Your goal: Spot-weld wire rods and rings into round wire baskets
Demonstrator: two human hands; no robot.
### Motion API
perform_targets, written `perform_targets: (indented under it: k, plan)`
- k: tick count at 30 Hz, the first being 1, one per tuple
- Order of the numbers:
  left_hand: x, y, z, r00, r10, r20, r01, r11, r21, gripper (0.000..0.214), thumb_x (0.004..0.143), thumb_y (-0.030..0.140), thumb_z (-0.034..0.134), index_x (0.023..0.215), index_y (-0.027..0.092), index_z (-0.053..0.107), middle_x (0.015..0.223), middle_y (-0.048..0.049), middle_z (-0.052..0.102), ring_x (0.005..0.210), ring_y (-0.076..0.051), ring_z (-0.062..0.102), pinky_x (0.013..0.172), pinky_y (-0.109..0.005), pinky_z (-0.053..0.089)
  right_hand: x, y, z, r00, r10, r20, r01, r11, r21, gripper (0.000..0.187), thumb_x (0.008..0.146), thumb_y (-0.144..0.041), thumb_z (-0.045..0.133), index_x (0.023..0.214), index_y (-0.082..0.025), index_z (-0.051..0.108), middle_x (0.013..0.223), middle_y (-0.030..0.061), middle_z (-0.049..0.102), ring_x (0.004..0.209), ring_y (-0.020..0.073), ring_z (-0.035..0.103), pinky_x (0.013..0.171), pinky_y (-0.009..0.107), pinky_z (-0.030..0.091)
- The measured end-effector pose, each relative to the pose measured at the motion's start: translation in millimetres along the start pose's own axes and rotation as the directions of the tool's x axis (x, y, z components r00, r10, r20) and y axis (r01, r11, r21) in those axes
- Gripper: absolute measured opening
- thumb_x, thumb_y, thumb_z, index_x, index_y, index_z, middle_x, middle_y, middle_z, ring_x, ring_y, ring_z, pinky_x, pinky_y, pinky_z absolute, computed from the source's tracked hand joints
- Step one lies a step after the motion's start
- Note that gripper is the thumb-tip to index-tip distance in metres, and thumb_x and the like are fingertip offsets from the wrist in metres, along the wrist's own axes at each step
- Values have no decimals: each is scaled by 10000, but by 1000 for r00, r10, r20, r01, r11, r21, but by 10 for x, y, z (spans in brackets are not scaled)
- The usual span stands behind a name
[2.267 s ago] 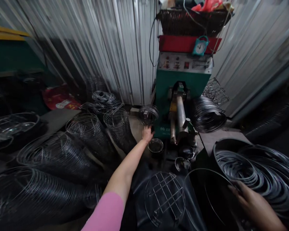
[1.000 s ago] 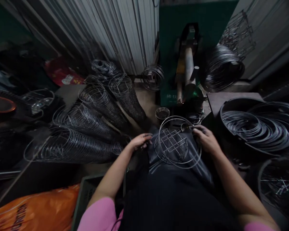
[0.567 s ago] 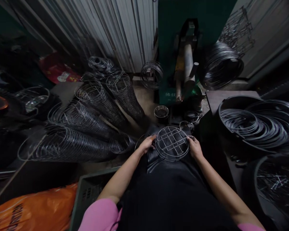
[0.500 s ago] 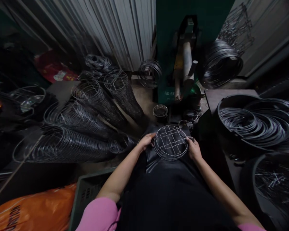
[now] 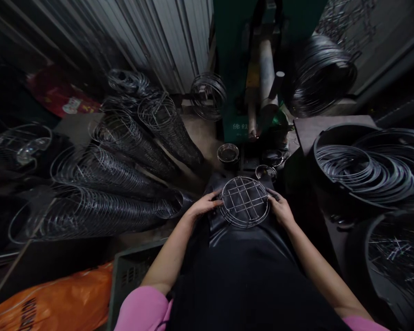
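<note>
A round wire rack (image 5: 244,201), made of rings with a grid of crossed wires inside, lies over the black apron (image 5: 241,285) on my lap. My left hand (image 5: 204,205) grips its left rim, thumb and fingers at the wire. At the opposite rim, my right hand (image 5: 279,208) holds it too; some of that hand's fingers are hidden behind or under the rings. Just beyond the rack sits a small round dish (image 5: 266,173) in front of the green machine (image 5: 234,92).
Long stacks of wire rings (image 5: 110,209) lie at left. On the right are a black tub of large rings (image 5: 317,151) and a tub of short wire pieces (image 5: 396,248). A green crate (image 5: 124,271) and orange sack (image 5: 65,299) stand at lower left. A machine arm (image 5: 267,69) juts out ahead.
The view has tilted and shifted slightly, so the surroundings sit a little differently. Both hands still hold the wire rack, and my left hand's fingers have shifted a little along its rim.
</note>
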State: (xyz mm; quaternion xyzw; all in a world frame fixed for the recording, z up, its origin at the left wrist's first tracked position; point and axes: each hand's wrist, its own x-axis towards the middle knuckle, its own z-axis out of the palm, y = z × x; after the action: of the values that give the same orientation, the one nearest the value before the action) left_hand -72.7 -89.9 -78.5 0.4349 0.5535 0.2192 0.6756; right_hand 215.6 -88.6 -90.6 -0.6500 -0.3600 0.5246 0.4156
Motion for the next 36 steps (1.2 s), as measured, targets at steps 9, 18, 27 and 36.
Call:
perform_targets:
  k: [9,18,27,36]
  plan:
    - [124,-102,67,979,174,-105,-139,951,275,600,737,274,604,1310,189,449,938,-39,676,704,-178,616,661,-295,504,103,-49,-37,997,-19,75,30,989,-146,264,697,-325,602,906,-197,701,831,42,713,910,220,628,842,356,483]
    - [60,-111,38,973,224,-49,-180,880,440,550,760,226,570,1297,169,461,1327,-74,494,1242,-257,422,1056,-392,299,161,-92,-174,971,-35,236,102,955,-279,273,673,-227,662,942,-217,706,975,21,706,1054,245,588,1019,421,363]
    - [-145,-70,134,992,124,15,-107,788,606,1267,392,489,830,1424,162,172,1373,-196,347,1270,-377,335,1023,-459,318,83,-111,-382,873,93,479,43,963,-265,661,539,-151,753,1172,-255,596,1205,5,608,1140,256,531,1043,438,335]
    - [-202,-97,500,975,108,-195,78,656,751,1360,359,649,771,1420,190,54,1287,-211,344,1170,-419,438,878,-431,421,-12,80,-313,912,-21,410,158,939,-304,808,502,-211,798,1258,-267,517,1310,7,522,1262,261,406,1097,424,240]
